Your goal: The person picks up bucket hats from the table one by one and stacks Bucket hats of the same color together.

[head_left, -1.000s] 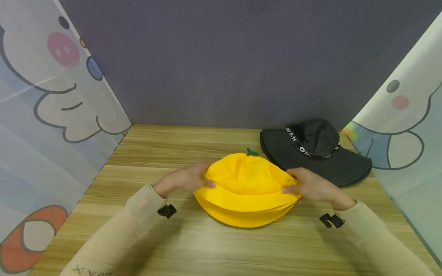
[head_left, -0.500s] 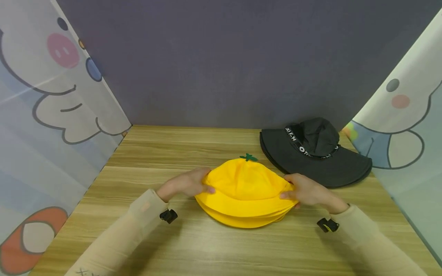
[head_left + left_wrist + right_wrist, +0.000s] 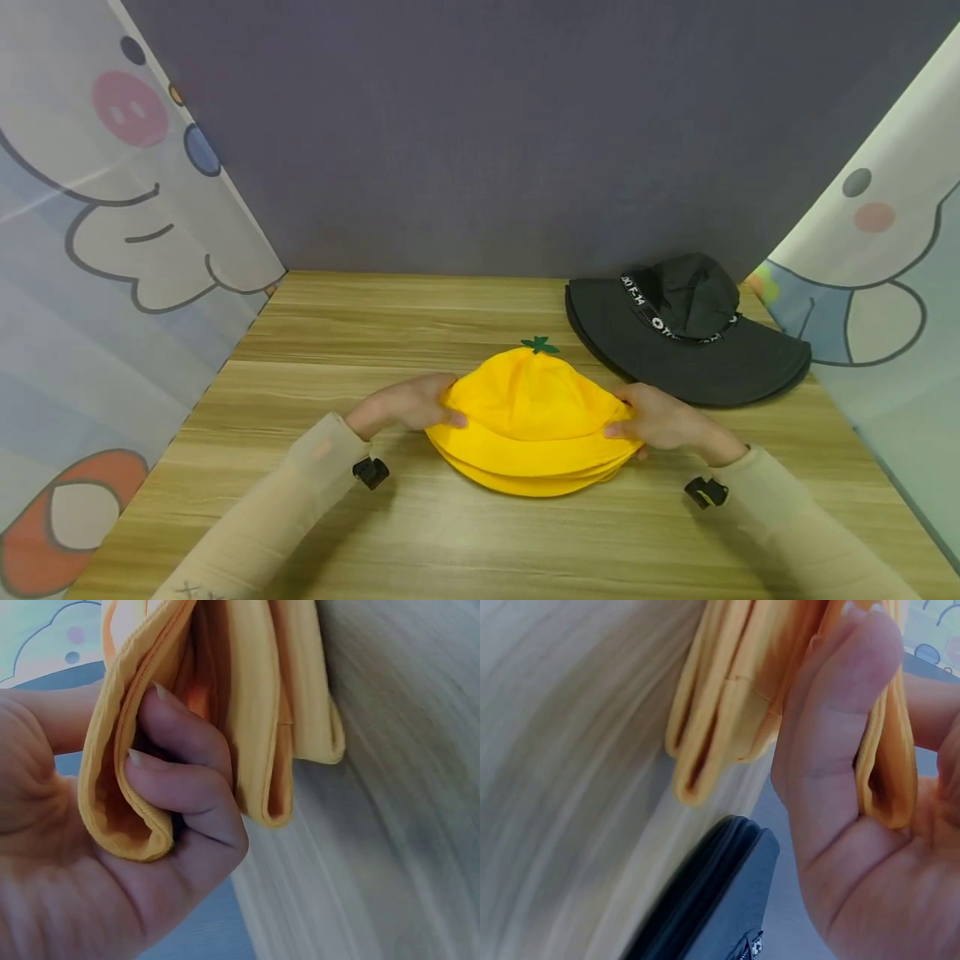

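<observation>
A yellow bucket hat (image 3: 536, 404), folded flat with a green leaf sprout (image 3: 539, 344) on top, is held low over the wooden table between both hands. My left hand (image 3: 420, 402) grips its left end; in the left wrist view, curled fingers (image 3: 187, 780) reach around the folded brim. The right end is pinched by my right hand (image 3: 660, 419), thumb on top and fingers underneath. Beneath the held fold, more yellow folded brim (image 3: 259, 750) shows in both wrist views, outside the fingers' grip and close to the tabletop.
A black wide-brimmed hat (image 3: 693, 362) with white lettering on its band lies folded at the back right, just beyond my right hand. The wooden table (image 3: 337, 325) ends at a grey back wall (image 3: 480, 150). Cartoon-printed panels (image 3: 892, 325) flank both sides.
Both hands have lowered the yellow hat slightly toward me, narrowing the gap to the yellow brim below it. The right hand has shifted a little left. The black hat stays put.
</observation>
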The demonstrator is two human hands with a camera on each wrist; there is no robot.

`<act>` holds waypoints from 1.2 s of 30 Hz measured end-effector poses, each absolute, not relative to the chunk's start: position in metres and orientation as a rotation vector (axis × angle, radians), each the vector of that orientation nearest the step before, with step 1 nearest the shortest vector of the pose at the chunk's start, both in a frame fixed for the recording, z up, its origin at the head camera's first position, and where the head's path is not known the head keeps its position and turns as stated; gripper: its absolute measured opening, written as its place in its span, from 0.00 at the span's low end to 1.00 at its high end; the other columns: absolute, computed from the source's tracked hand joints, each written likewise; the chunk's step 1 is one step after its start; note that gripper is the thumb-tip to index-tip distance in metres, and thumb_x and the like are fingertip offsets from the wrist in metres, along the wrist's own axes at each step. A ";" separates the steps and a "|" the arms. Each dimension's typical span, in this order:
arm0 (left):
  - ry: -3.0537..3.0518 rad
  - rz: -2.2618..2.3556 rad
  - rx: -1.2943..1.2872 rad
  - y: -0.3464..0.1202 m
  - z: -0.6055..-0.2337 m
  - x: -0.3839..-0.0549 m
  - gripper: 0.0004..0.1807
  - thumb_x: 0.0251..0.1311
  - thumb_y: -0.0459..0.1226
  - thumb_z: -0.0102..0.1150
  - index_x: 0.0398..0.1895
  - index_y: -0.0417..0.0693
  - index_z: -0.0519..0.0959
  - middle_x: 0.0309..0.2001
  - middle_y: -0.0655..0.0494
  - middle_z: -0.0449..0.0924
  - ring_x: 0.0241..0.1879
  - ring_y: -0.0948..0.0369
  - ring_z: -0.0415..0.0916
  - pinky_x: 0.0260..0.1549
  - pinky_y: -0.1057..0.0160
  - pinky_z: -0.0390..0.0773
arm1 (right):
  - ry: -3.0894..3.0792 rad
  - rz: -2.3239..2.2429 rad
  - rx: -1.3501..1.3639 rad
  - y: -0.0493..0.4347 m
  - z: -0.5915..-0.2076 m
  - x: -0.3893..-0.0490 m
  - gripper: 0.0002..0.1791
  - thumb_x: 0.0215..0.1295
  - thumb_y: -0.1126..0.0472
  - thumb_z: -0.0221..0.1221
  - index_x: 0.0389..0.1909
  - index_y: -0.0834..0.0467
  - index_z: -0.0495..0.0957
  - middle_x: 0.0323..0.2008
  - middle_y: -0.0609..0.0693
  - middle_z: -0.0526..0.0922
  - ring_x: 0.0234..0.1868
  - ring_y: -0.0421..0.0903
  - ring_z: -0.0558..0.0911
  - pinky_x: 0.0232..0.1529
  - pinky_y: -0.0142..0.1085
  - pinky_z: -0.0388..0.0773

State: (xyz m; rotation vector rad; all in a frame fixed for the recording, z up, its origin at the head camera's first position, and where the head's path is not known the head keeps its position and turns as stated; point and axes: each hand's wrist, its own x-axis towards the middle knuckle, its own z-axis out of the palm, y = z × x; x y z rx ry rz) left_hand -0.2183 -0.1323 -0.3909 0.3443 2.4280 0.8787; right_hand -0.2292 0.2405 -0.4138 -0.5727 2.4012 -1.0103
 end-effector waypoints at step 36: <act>2.556 0.716 0.248 -0.114 -0.413 -0.213 0.41 0.63 0.42 0.70 0.72 0.32 0.61 0.61 0.41 0.76 0.49 0.54 0.75 0.57 0.49 0.75 | 2.942 -0.257 -0.748 0.201 -0.410 -0.177 0.24 0.66 0.52 0.68 0.54 0.63 0.76 0.46 0.57 0.76 0.45 0.57 0.77 0.34 0.51 0.79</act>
